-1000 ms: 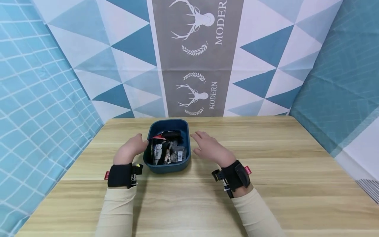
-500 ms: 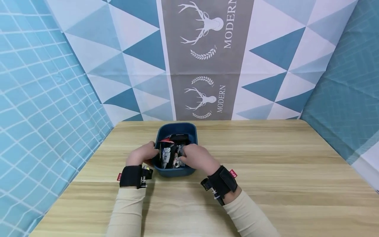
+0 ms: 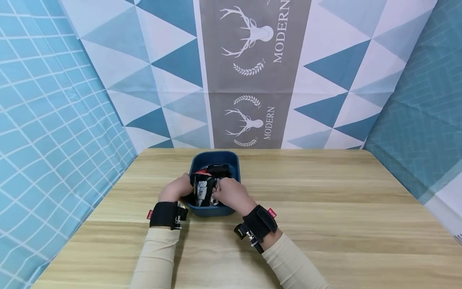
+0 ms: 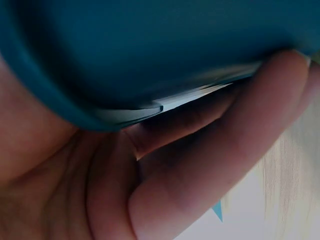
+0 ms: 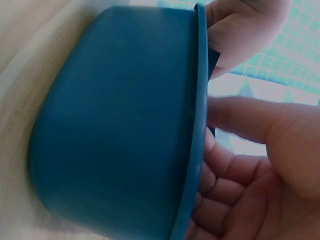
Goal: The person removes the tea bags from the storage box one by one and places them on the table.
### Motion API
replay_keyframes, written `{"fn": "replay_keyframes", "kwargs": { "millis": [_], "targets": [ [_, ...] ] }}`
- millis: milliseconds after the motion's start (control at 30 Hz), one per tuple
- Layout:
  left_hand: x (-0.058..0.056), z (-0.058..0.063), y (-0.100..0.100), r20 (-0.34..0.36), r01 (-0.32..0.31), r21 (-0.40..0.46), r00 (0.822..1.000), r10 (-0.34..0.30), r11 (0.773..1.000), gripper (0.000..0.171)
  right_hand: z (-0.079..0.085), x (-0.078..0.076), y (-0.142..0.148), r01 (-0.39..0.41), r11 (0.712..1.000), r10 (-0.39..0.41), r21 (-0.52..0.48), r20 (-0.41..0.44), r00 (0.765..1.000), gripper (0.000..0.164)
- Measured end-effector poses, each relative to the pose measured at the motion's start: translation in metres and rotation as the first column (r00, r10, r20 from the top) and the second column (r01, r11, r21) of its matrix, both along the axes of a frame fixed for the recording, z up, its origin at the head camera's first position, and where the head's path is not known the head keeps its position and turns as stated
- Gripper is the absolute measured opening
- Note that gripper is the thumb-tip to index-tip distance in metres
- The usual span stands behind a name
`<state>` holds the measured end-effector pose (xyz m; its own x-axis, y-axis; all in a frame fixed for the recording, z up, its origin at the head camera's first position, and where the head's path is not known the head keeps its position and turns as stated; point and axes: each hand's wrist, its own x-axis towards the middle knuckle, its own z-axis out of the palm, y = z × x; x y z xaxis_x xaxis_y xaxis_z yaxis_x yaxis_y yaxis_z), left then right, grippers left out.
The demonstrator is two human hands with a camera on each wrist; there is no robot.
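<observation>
A dark blue plastic bin (image 3: 213, 211) stands on the table, holding several small packets. My left hand (image 3: 176, 188) grips its left side; in the left wrist view the fingers (image 4: 215, 150) curve along the outside wall, with the rim near the palm. Over the right side, my right hand (image 3: 232, 194) reaches in among the packets. From the right wrist view, the thumb and bent fingers (image 5: 240, 200) pass behind the rim, which hides the fingertips and anything between them. A black packet with a white label (image 3: 202, 192) sits beside them; a black packet (image 3: 218, 170) and a red one (image 3: 200, 171) lie farther back.
The wood-grain table (image 3: 306, 216) extends on both sides and in front of the bin. Behind its back edge hangs a patterned cloth (image 3: 249, 80). A blue checked cloth (image 3: 54, 120) covers the left side, with teal cloth (image 3: 415, 120) on the right.
Both hands came in from beside the bin: the left took hold of its side, the right went inside over the packets. Lately the right hand shifted slightly left and the labelled packet moved a little.
</observation>
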<state>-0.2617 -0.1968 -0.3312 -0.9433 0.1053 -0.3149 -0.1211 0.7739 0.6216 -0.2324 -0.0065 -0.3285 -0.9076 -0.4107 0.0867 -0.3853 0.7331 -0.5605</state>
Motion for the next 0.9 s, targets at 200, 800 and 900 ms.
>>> {"fn": "replay_keyframes", "kwargs": {
  "millis": [200, 800, 900],
  "targets": [
    [-0.001, -0.002, 0.0, -0.007, 0.011, -0.024, 1.0, -0.011, 1.0, 0.059, 0.006, -0.001, 0.007, 0.068, 0.994, -0.065, -0.091, 0.036, 0.997, 0.052],
    [-0.006, -0.005, 0.001, -0.036, 0.017, -0.148, 0.999, -0.023, 0.989, 0.058, 0.029, -0.024, 0.044, 0.223, 0.947, -0.191, -0.232, 0.154, 0.969, 0.015],
    [-0.008, -0.005, 0.001, -0.034, 0.007, -0.175, 0.999, -0.013, 0.985, 0.059, 0.031, -0.034, 0.053, 0.253, 0.933, -0.216, -0.258, 0.161, 0.963, 0.016]
  ]
}}
